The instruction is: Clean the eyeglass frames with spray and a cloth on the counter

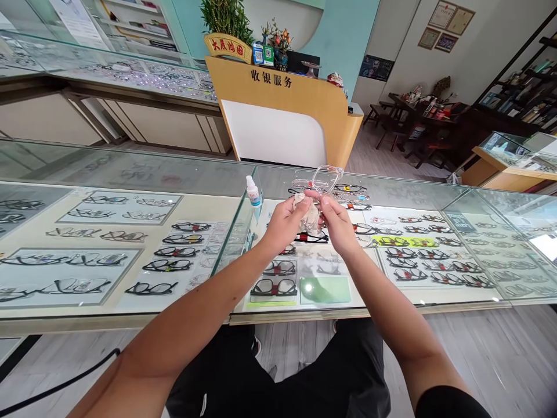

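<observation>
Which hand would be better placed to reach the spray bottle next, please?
Probably the left hand: the spray bottle stands on that side, nearer it than the right hand, though cloth and clear eyeglasses occupy both.

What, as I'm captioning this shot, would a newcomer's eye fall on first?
Probably the left hand and right hand, meeting near the centre with a crumpled cloth and clear-framed glasses. Just left of them, a small white bottle stands out on the glass display counter. Behind it, the orange-yellow desk catches the eye, with a leafy green plant at its upper left.
</observation>
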Demonstrator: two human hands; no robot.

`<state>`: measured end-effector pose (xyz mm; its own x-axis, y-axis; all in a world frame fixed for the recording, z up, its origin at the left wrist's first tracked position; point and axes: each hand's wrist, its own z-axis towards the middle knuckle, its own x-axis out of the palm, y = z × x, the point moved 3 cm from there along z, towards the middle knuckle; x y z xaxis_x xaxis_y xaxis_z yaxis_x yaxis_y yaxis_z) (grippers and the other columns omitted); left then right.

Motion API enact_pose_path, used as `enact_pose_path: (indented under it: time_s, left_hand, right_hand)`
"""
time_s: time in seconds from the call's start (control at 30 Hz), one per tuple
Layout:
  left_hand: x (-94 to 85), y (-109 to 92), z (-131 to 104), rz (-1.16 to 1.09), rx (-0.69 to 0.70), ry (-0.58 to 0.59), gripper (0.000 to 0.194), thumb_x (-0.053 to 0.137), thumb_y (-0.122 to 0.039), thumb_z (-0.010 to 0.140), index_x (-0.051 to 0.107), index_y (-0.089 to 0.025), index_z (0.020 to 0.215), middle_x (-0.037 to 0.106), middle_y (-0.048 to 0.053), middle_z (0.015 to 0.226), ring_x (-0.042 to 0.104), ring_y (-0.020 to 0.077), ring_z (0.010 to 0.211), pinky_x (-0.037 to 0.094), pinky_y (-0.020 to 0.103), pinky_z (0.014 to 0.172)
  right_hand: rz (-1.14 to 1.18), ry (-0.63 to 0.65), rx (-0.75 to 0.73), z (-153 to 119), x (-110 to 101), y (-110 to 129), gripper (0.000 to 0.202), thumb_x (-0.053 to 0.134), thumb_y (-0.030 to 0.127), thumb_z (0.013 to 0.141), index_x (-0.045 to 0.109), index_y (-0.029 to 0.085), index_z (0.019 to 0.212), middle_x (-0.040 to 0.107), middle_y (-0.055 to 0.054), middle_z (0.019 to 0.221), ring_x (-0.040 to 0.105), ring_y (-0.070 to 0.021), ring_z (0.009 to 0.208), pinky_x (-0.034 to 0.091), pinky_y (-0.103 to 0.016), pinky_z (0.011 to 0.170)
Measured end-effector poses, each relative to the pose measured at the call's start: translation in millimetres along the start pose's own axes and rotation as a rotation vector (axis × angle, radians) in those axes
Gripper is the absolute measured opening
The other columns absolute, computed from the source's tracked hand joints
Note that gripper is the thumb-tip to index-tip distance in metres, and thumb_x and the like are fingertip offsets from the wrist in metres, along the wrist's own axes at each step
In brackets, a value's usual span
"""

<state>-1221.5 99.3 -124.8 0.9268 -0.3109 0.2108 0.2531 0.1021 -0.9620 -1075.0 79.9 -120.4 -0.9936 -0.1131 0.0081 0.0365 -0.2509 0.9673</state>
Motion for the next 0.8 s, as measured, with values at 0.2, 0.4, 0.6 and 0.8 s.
enact_pose_path:
  time_s: [0.2,0.4,0.6,0.8]
  left_hand:
    - [0.3,-4,0,0.045,-0.009,0.121,0.064,0.091,-0.067,0.083,0.072,-0.016,0.117,0.082,0.008,0.104,0.075,0.0221,0.091,0.058,0.031,0.081]
    - [3.7,-3,-2,-0.019,-0.03,0.048,0.06,0.093,-0.06,0.083,0.069,-0.019,0.119,0.075,0.001,0.085,0.068,0.0158,0.074,0.054,0.028,0.07]
    - [3.9,-4,-3,-0.028,0.032,-0.02,0.062,0.092,-0.071,0.081,0.072,-0.019,0.109,0.071,-0.001,0.076,0.061,0.0131,0.061,0.053,0.029,0.062]
    - [-1.1,1,-1,-0.017,-0.038,0.021,0.067,0.079,-0.077,0.091,0.074,-0.017,0.121,0.074,0.002,0.076,0.069,0.0194,0.069,0.056,0.031,0.067]
  right_hand:
    - [0.127,-0.065,0.081,6,-11,-6,0.064,0.064,0.075,0.1,0.08,0.026,0.138,0.055,0.001,0.082,0.035,-0.0132,0.064,0.036,-0.026,0.055]
    - [0.072,0.014,0.029,3,-1,-2,0.063,0.064,0.079,0.099,0.082,0.029,0.133,0.067,-0.007,0.114,0.05,-0.0155,0.075,0.053,-0.031,0.066]
    - [0.01,0.045,-0.057,0,5,-1,0.057,0.064,0.078,0.101,0.086,0.029,0.12,0.062,-0.009,0.134,0.054,-0.0136,0.074,0.059,-0.036,0.067]
    - [0.103,-0.007,-0.033,3,-2,-6,0.05,0.066,0.071,0.103,0.086,0.028,0.118,0.06,-0.003,0.097,0.047,-0.0138,0.07,0.049,-0.031,0.062]
